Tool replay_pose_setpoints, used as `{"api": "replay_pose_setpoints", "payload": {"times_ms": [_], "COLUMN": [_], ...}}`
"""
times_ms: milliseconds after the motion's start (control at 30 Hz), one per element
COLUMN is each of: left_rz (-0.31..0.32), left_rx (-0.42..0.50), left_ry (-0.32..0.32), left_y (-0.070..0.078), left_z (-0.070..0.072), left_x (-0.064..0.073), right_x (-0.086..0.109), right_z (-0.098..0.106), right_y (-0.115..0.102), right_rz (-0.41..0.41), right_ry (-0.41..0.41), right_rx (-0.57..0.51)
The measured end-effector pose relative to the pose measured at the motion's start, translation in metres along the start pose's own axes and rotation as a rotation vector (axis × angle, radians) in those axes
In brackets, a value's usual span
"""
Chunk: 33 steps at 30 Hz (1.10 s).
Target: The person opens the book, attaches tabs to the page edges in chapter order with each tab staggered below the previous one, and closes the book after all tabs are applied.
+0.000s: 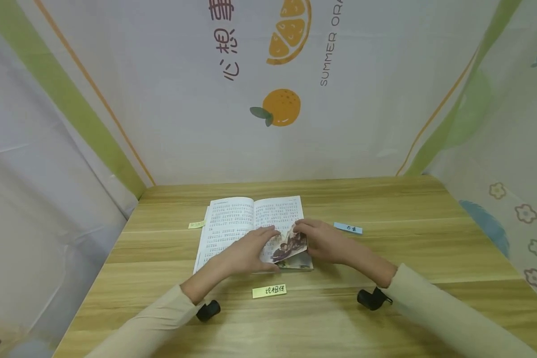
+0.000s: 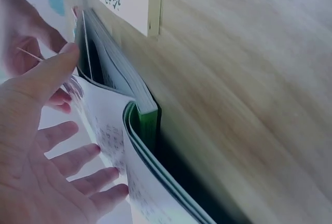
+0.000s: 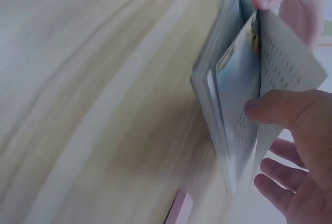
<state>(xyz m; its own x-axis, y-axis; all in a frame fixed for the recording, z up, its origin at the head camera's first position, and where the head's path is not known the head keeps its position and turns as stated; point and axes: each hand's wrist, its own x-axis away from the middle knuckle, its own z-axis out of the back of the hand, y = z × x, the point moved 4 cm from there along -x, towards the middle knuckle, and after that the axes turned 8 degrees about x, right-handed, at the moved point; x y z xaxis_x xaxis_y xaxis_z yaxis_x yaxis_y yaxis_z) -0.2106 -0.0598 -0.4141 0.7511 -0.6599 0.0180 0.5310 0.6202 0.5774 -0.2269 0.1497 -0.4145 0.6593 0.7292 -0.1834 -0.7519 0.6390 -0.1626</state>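
An open book (image 1: 232,219) lies on the wooden table, with printed text on both sides. The right-hand page (image 1: 288,246), which bears a coloured picture at its lower corner, is raised off the pages beneath. My right hand (image 1: 324,241) pinches this page near its outer edge; in the right wrist view the thumb (image 3: 275,107) is at the gap between the pages, fingers on the other side. My left hand (image 1: 250,251) is over the book's lower middle, fingers spread and fairly straight. Its thumb (image 2: 57,66) lies close to the page edge in the left wrist view.
A yellow label strip (image 1: 269,291) with handwriting lies in front of the book. A blue strip (image 1: 348,228) lies to the right, and a pale yellow strip (image 1: 196,224) is at the book's left edge. White printed curtains (image 1: 183,124) stand behind and beside the table (image 1: 385,209).
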Motion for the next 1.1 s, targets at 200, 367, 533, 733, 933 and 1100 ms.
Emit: {"api": "replay_pose_setpoints", "payload": {"times_ms": [200, 367, 533, 733, 933, 1100], "left_rz": [-0.014, -0.022, 0.002, -0.002, 0.03, 0.089], "left_rx": [0.042, 0.066, 0.087, 0.043, -0.073, -0.263], "left_ry": [0.066, 0.146, 0.27, 0.369, 0.385, 0.376], "left_y": [-0.007, -0.009, -0.013, -0.019, -0.03, -0.038], "left_z": [0.01, 0.026, 0.056, 0.087, 0.09, 0.071], "left_x": [0.004, 0.011, 0.021, 0.034, 0.044, 0.05], "right_x": [0.012, 0.019, 0.021, 0.02, 0.017, 0.015], "right_z": [0.009, 0.01, 0.008, 0.002, -0.006, -0.01], "right_y": [0.013, 0.019, 0.02, 0.017, 0.012, 0.007], "right_rz": [-0.068, -0.104, -0.093, -0.061, -0.073, -0.064], "right_ry": [0.02, 0.03, 0.016, -0.008, -0.066, -0.095], "right_rx": [-0.034, -0.056, -0.06, -0.055, -0.057, -0.066]}}
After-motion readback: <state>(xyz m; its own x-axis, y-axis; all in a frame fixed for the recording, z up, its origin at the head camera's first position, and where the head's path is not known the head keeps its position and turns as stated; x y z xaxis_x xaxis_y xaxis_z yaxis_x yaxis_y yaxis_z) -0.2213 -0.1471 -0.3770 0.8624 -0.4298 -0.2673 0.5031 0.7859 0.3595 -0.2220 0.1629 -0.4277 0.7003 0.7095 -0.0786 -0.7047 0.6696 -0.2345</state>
